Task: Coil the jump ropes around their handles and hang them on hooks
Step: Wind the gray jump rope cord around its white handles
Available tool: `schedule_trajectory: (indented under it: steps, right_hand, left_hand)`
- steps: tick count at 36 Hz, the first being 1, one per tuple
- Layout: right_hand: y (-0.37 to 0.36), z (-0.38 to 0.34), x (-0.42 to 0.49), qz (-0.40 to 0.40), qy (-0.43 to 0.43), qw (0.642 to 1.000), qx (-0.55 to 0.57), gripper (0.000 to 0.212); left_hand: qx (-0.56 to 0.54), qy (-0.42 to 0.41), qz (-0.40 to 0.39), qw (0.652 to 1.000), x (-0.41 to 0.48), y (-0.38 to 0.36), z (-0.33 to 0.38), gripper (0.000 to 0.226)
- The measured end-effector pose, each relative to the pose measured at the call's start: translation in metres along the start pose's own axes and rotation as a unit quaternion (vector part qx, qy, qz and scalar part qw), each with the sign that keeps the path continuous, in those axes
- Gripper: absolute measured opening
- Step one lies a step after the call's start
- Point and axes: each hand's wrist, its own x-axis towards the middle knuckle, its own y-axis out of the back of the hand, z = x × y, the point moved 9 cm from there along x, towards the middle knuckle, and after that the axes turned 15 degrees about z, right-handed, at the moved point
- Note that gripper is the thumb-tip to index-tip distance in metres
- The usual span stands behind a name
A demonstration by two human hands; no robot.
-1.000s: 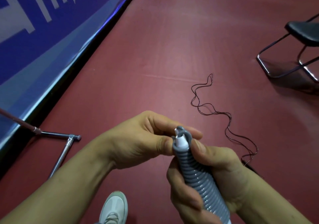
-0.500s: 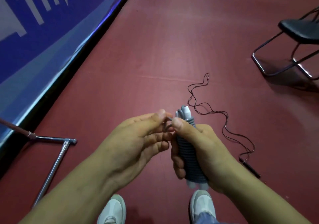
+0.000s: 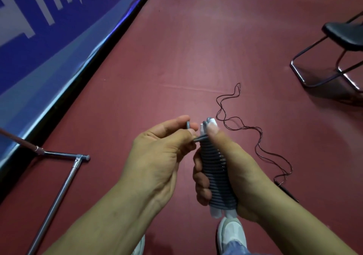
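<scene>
right hand clenches grey jump rope coiled round white handles | left hand pinches its loose end, just left | thin dark rope on floor beyond right hand

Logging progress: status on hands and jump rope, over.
Right hand grips the coiled grey rope. Left hand pinches its loose end. Thin dark rope lies uncoiled on the floor, apart.

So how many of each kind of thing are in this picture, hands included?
Jump ropes: 2, grey rope in both hands, thin dark rope on the floor
Hands: 2, left hand, right hand
Shoes: 2, left shoe, right shoe
Chairs: 1, black chair
Metal stands: 1, metal stand
Total: 8
</scene>
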Motion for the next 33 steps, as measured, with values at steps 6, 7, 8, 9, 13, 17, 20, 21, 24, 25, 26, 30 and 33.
schedule_trajectory:
  steps: [6,7,8,9,13,17,20,21,24,25,26,30,33]
  right_hand:
    - [-0.001,-0.002,0.002,0.007,0.02,1.0,0.016,0.065]
    - [0.0,-0.004,0.002,0.013,0.035,0.999,0.009,0.064]
    - [0.002,-0.005,0.003,0.019,0.048,0.999,0.002,0.063]
    - [0.003,-0.007,0.004,0.025,0.06,0.998,-0.003,0.063]
    - [0.008,-0.017,0.005,0.044,0.098,0.994,-0.02,0.061]
    - [0.017,-0.028,0.004,0.079,0.162,0.981,-0.072,0.056]
    - [0.018,-0.03,0.001,0.092,0.189,0.973,-0.097,0.056]
    - [0.016,-0.031,0.0,0.091,0.197,0.971,-0.098,0.055]
    - [0.015,-0.034,-0.002,0.089,0.217,0.967,-0.101,0.054]
    - [0.015,-0.034,-0.002,0.09,0.221,0.965,-0.108,0.054]
    - [0.015,-0.035,-0.002,0.09,0.223,0.964,-0.116,0.055]
    - [0.017,-0.037,-0.002,0.089,0.219,0.965,-0.115,0.06]
    - [0.019,-0.038,-0.002,0.092,0.213,0.965,-0.119,0.063]
  left_hand:
    - [0.016,-0.007,0.02,1.0,0.002,0.006,0.005,0.023]
    - [0.017,-0.014,0.015,1.0,0.002,0.005,0.007,0.024]
    - [0.015,-0.021,0.006,1.0,0.002,0.004,0.008,0.025]
    - [0.011,-0.025,-0.007,1.0,0.0,0.003,0.01,0.026]
    - [0.044,-0.089,-0.068,0.993,-0.011,-0.003,0.022,0.028]
    - [0.112,-0.148,-0.091,0.978,-0.014,0.0,0.026,0.026]
    - [0.106,-0.132,-0.11,0.979,-0.016,-0.005,0.024,0.024]
    - [0.099,-0.125,-0.114,0.981,-0.016,-0.006,0.024,0.023]
    - [0.132,-0.142,-0.107,0.975,-0.015,-0.007,0.025,0.021]
    - [0.147,-0.15,-0.103,0.972,-0.015,-0.007,0.025,0.021]
    - [0.154,-0.157,-0.1,0.97,-0.015,-0.007,0.025,0.021]
    - [0.156,-0.184,-0.091,0.966,-0.02,-0.008,0.026,0.021]
    - [0.182,-0.232,-0.068,0.953,-0.02,-0.007,0.033,0.021]
